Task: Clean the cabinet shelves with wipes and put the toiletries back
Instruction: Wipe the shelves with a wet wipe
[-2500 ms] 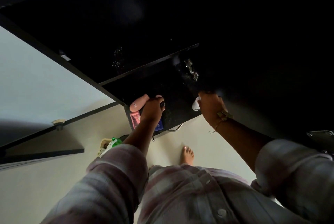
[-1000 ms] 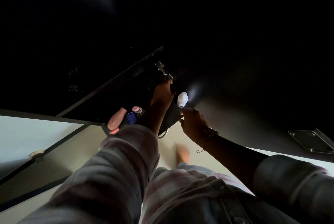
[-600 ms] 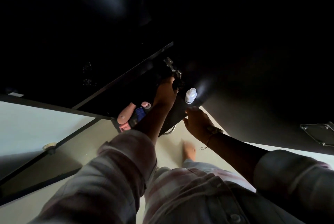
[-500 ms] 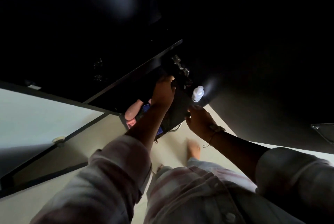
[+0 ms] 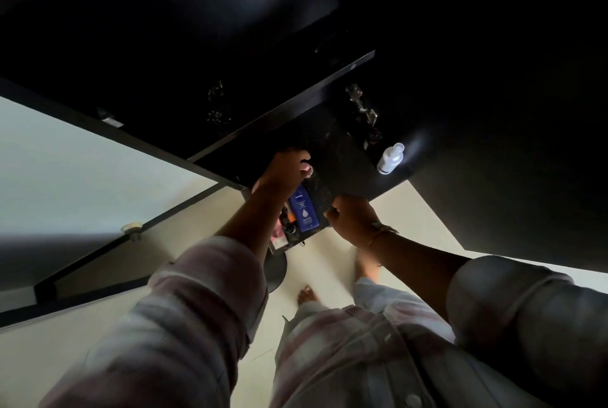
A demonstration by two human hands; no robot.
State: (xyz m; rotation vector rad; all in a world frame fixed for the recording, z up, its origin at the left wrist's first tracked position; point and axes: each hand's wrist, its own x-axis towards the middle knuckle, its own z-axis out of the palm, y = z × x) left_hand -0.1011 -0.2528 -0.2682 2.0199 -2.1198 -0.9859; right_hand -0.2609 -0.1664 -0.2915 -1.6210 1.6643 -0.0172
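Note:
The view looks down into a dark cabinet shelf (image 5: 348, 170). My left hand (image 5: 285, 171) reaches onto the shelf with its fingers curled, just above the top of a blue lotion bottle (image 5: 304, 210). What it grips, if anything, is hidden in the dark. A white bottle (image 5: 390, 158) stands alone at the shelf's right corner. My right hand (image 5: 352, 219) hovers at the shelf's front edge, fingers curled, with nothing visible in it. Small pink and orange items (image 5: 282, 226) sit left of the blue bottle, partly hidden by my left forearm.
An open black cabinet door (image 5: 493, 177) stands to the right, with a metal hinge (image 5: 362, 104) behind the shelf. Lower black shelves (image 5: 98, 253) run off to the left. My bare feet (image 5: 307, 295) stand on the pale floor below, beside a dark round object (image 5: 275, 271).
My right hand has let go of the white bottle, which now stands on the shelf, and has moved left to the front edge. My left hand has drawn back towards the blue bottle.

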